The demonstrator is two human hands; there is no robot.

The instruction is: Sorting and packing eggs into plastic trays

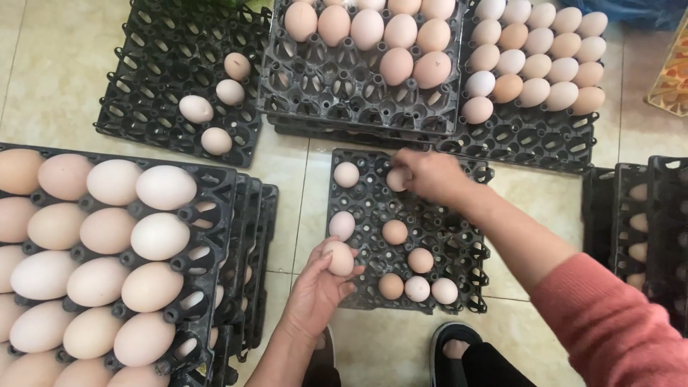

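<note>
My left hand (315, 290) holds a pale egg (340, 258) over the near left edge of a black plastic egg tray (459, 247) lying on the floor in front of me. My right hand (428, 174) reaches across to the tray's far row and grips another egg (395, 179) there. Several more eggs sit scattered in this tray's cups, among them a brownish egg (395, 231) near the middle. A pink sleeve covers my right forearm.
A stack of trays full of eggs (215, 208) stands at the left. Further trays (179, 43), partly filled, lie at the back, one at back right (530, 136). More dark trays (663, 215) are at the right edge. My sandalled feet (448, 344) rest on the tiled floor.
</note>
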